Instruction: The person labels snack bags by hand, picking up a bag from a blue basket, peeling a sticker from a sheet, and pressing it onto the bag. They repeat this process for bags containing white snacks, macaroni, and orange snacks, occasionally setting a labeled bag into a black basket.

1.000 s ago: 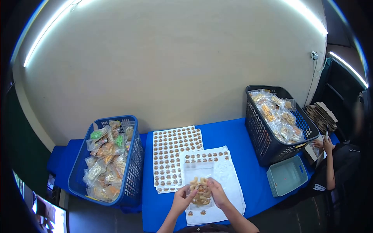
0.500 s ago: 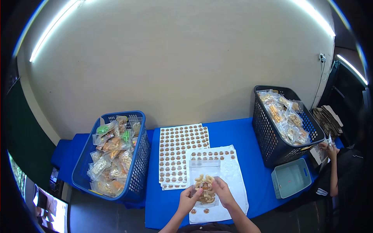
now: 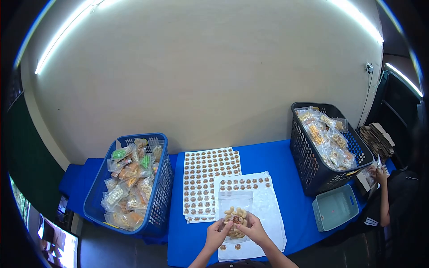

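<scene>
A clear bag of pale curved snacks point(image 3: 235, 210) with a round brown sticker point(image 3: 236, 219) on its front is held above the sticker sheets. My left hand point(image 3: 216, 234) grips its left lower side, thumb near the sticker. On the right side my right hand point(image 3: 255, 229) holds the same bag, its thumb at the sticker's lower edge. Under the bag is a partly used sticker sheet point(image 3: 268, 210). Fuller sheets of round stickers point(image 3: 199, 178) lie to its left.
A blue basket of snack bags point(image 3: 167, 178) stands at left, a black basket of bags point(image 3: 308, 165) at right. A grey-green tub point(image 3: 335, 207) sits below the black basket. Another person's arm point(image 3: 384, 201) is at far right, near stacked brown pieces point(image 3: 376, 139).
My right thumb has moved down and left onto the sticker. The view has tilted slightly, so the table and baskets appear a little lower.
</scene>
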Demonstrator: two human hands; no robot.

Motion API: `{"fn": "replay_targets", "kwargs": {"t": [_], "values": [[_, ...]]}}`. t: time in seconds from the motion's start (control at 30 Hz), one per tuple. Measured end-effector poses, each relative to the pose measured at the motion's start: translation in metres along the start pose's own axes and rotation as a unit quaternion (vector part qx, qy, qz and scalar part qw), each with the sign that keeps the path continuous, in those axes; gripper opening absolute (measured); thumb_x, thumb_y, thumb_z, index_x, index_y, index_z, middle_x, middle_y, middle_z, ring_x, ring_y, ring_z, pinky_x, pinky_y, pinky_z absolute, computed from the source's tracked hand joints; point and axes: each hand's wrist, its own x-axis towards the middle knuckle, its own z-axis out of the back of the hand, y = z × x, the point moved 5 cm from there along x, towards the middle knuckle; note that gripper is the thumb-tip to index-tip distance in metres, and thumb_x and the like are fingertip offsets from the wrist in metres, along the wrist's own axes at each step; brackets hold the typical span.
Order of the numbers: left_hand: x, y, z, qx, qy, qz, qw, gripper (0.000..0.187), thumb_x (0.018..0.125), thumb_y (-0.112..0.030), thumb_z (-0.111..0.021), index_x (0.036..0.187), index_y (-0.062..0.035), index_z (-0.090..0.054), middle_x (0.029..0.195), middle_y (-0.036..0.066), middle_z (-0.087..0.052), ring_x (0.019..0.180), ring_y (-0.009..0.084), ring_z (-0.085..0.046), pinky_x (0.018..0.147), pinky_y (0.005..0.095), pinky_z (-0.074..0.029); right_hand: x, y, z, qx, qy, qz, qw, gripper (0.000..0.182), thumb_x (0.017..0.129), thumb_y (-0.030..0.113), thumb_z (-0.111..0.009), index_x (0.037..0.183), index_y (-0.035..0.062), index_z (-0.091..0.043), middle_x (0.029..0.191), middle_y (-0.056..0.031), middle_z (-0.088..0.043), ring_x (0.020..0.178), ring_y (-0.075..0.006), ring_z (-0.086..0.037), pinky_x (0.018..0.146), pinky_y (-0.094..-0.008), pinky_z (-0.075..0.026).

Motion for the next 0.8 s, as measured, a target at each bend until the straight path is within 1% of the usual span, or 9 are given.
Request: {"fn": "replay_targets", "kwargs": {"t": [0.13, 0.23, 0.33, 0.43, 0.53, 0.63, 0.73, 0.77, 0.8], "values": [[0.002, -0.007, 0.003, 0.066, 0.047, 0.045, 0.996, 0.028, 0.080, -0.026, -0.061, 0.082, 0.0017, -0.059, 0.056, -0.004, -0.047, 0.052, 0.0005, -0.040, 0.045, 0.0175, -0.032, -0.001, 0.000, 0.001, 0.018, -0.020, 0.004, 1.000, 0.038, 0.079, 0.010, -0.059, 0.111, -0.0042, -0.045, 0.100, -0.0090, -0.055, 0.091, -0.0121, -0.053, 0.079, -0.0255, -0.044], [0.002, -0.007, 0.001, 0.067, 0.056, 0.025, 0.996, 0.030, 0.080, -0.028, -0.061, 0.080, 0.0017, -0.057, 0.056, -0.004, -0.046, 0.052, 0.0006, -0.039, 0.045, 0.0176, -0.031, 0.000, -0.003, 0.002, 0.025, -0.042, 0.002, 0.999, 0.035, 0.080, 0.013, -0.060, 0.107, -0.0047, -0.048, 0.097, -0.0086, -0.056, 0.088, -0.0114, -0.054, 0.077, -0.0246, -0.045], [0.002, -0.003, -0.002, -0.007, 0.044, 0.018, 0.999, 0.031, 0.079, -0.029, -0.061, 0.079, 0.0013, -0.056, 0.055, -0.005, -0.046, 0.052, 0.0007, -0.038, 0.045, 0.0177, -0.031, 0.000, -0.003, 0.003, 0.030, -0.046, -0.004, 0.998, 0.033, 0.081, 0.014, -0.059, 0.106, -0.0047, -0.049, 0.097, -0.0086, -0.057, 0.088, -0.0111, -0.055, 0.076, -0.0240, -0.045], [0.001, 0.002, -0.001, 0.017, 0.036, 0.014, 0.999, 0.030, 0.080, -0.028, -0.061, 0.080, 0.0013, -0.056, 0.058, -0.005, -0.048, 0.054, 0.0009, -0.040, 0.046, 0.0176, -0.032, 0.001, -0.008, 0.004, 0.020, -0.038, -0.017, 0.999, 0.033, 0.082, 0.015, -0.059, 0.106, -0.0044, -0.049, 0.098, -0.0086, -0.057, 0.088, -0.0112, -0.055, 0.076, -0.0242, -0.045], [0.002, -0.005, 0.008, 0.180, 0.096, 0.013, 0.979, 0.027, 0.082, -0.025, -0.058, 0.087, 0.0021, -0.056, 0.063, -0.003, -0.053, 0.058, 0.0023, -0.045, 0.049, 0.0181, -0.036, 0.001, -0.019, 0.005, 0.013, -0.031, -0.046, 0.998, 0.033, 0.081, 0.015, -0.059, 0.106, -0.0050, -0.049, 0.097, -0.0086, -0.057, 0.087, -0.0117, -0.055, 0.076, -0.0243, -0.046], [0.007, -0.008, 0.015, 0.027, 0.053, -0.012, 0.998, 0.024, 0.086, -0.021, -0.053, 0.090, 0.0026, -0.056, 0.070, 0.000, -0.059, 0.063, 0.0050, -0.051, 0.055, 0.0189, -0.040, 0.000, -0.021, -0.002, 0.030, 0.001, -0.063, 0.998, 0.036, 0.080, 0.018, -0.061, 0.106, -0.0038, -0.050, 0.098, -0.0082, -0.057, 0.088, -0.0115, -0.055, 0.076, -0.0242, -0.045], [0.015, -0.029, 0.026, -0.037, -0.018, -0.092, 0.995, 0.021, 0.088, -0.017, -0.050, 0.091, 0.0019, -0.056, 0.075, 0.003, -0.061, 0.068, 0.0071, -0.054, 0.061, 0.0197, -0.042, -0.002, -0.020, -0.013, 0.000, 0.032, -0.051, 0.998, 0.035, 0.078, 0.021, -0.063, 0.103, -0.0020, -0.052, 0.094, -0.0070, -0.058, 0.085, -0.0100, -0.055, 0.073, -0.0233, -0.045], [0.013, -0.033, 0.028, -0.067, -0.041, -0.065, 0.995, 0.021, 0.088, -0.018, -0.048, 0.087, 0.0015, -0.057, 0.077, 0.005, -0.061, 0.071, 0.0078, -0.055, 0.065, 0.0204, -0.043, -0.002, -0.021, -0.017, -0.019, 0.039, -0.044, 0.998, 0.034, 0.078, 0.022, -0.064, 0.101, -0.0014, -0.053, 0.092, -0.0065, -0.059, 0.084, -0.0094, -0.055, 0.072, -0.0229, -0.045], [0.012, -0.034, 0.028, -0.059, -0.046, -0.071, 0.995, 0.022, 0.088, -0.019, -0.048, 0.086, 0.0016, -0.057, 0.077, 0.005, -0.061, 0.071, 0.0080, -0.055, 0.065, 0.0206, -0.043, -0.002, -0.022, -0.018, -0.032, 0.024, -0.038, 0.998, 0.033, 0.077, 0.022, -0.065, 0.098, -0.0011, -0.054, 0.090, -0.0059, -0.059, 0.082, -0.0089, -0.055, 0.070, -0.0226, -0.045]]}}
